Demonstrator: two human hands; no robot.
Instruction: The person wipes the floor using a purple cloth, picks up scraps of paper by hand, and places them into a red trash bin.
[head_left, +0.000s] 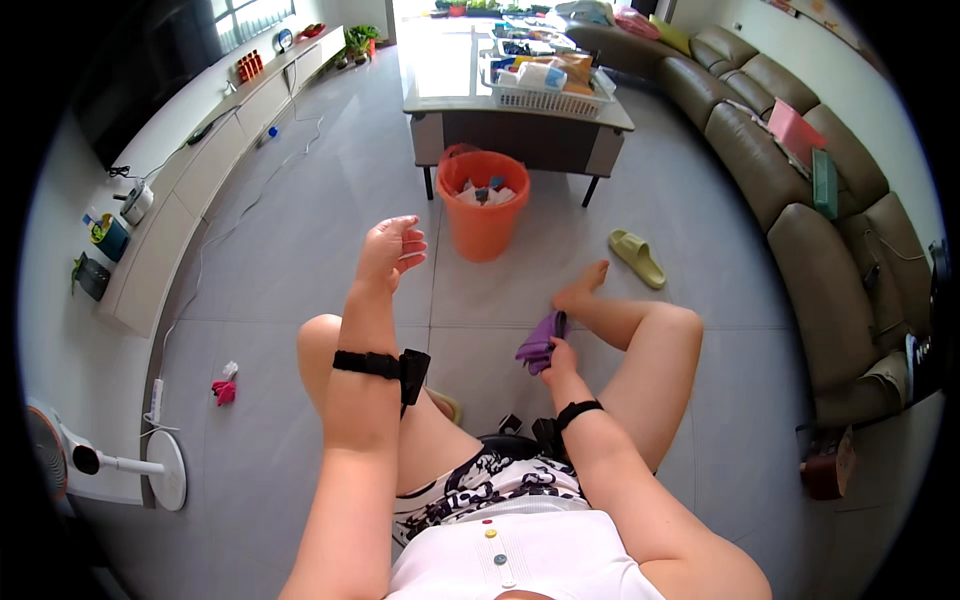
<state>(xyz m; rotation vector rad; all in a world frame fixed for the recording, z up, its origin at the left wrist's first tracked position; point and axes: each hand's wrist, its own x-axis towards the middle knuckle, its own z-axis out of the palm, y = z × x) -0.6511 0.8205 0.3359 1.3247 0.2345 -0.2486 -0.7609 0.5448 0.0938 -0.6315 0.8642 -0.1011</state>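
Note:
My left hand (391, 251) is raised in front of me with its fingers partly curled and apart, holding nothing. Lower and to the right, my right hand (559, 361) grips a folded purple cloth (538, 346) with a dark edge, close to my bare foot. Beyond my left hand stands an orange plastic bin (484, 225) that holds crumpled tissues and other waste. A yellow-green slipper (637, 259) lies on the floor beyond my bare foot. Black straps go round both my forearms.
Beyond the bin is a table (442, 97) with white plastic baskets (551, 97). A brown leather sofa (757, 165) curves along the right, a low cabinet (180, 217) along the left. A white cable crosses the floor near a fan (166, 471). A pink-red item (223, 391) lies at left.

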